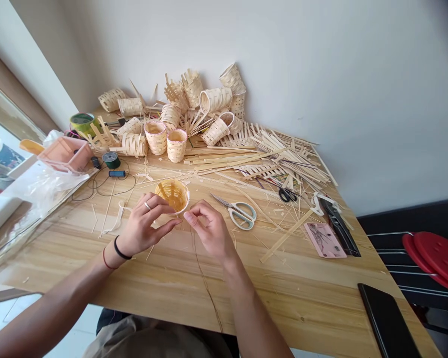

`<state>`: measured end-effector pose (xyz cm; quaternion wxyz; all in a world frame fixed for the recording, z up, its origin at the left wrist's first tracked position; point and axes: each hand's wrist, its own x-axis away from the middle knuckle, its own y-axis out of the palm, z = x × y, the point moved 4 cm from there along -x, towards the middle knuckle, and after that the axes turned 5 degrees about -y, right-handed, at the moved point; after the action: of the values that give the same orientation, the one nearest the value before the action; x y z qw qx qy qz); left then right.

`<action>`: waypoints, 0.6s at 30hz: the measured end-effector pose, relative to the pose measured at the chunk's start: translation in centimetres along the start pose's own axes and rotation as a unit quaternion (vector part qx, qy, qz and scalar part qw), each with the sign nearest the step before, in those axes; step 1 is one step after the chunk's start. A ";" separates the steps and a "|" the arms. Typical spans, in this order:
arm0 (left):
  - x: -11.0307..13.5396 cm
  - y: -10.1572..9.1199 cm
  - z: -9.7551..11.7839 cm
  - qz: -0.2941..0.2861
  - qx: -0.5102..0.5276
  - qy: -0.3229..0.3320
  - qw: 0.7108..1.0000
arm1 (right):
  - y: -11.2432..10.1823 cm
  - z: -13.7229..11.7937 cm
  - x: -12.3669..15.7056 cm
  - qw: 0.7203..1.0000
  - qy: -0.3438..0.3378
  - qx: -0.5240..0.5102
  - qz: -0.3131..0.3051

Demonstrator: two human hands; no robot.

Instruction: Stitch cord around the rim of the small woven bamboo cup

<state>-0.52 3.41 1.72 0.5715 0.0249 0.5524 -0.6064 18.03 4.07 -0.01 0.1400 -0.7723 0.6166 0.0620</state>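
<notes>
A small woven basket (179, 191) with a whitish rim has its opening toward me. My left hand (147, 219) lies at its near left side, thumb and fingers closing about the rim; the fingers partly cover the basket. Close to the rim on the right, my right hand (207, 228) is closed in a pinch, thumb against forefinger. A thin brown thread (203, 273) runs from near the right fingertips down over the table's front edge. Whether a needle is between those fingers is too small to tell. Scissors with pale handles (242, 215) lie right of the basket.
Several woven baskets (216, 99) are heaped against the wall. Loose wooden strips (294, 154) spread over the back right. At left stand a pink plastic bin (65, 154) and a green thread spool (111, 159). Black scissors (287, 194), a pink card (324, 239) and a black phone (388, 320) lie right.
</notes>
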 end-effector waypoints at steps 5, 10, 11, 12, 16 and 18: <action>-0.2 -0.1 0.1 0.010 -0.013 0.004 1.000 | 0.1 0.3 0.2 1.000 0.011 -0.002 -0.010; -0.2 -0.2 0.2 0.016 -0.014 0.014 1.000 | 0.6 0.3 0.5 0.999 0.037 -0.009 -0.024; -0.2 -0.2 0.3 0.018 -0.016 0.016 1.000 | 0.7 0.2 0.5 0.999 0.035 -0.006 -0.019; -0.2 -0.2 0.3 0.019 -0.017 0.017 1.000 | 0.7 0.1 0.5 0.999 0.033 -0.004 -0.011; -0.2 -0.2 0.2 0.018 -0.012 0.009 1.000 | 0.7 -0.2 0.6 0.999 0.029 -0.005 0.025; -0.2 -0.2 0.2 0.021 -0.013 0.006 1.000 | 0.7 -0.3 0.7 0.999 0.027 -0.012 0.035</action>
<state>-0.46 3.34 2.05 0.5812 0.0325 0.5628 -0.5869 17.50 3.23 -0.04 0.1118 -0.7530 0.6461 0.0540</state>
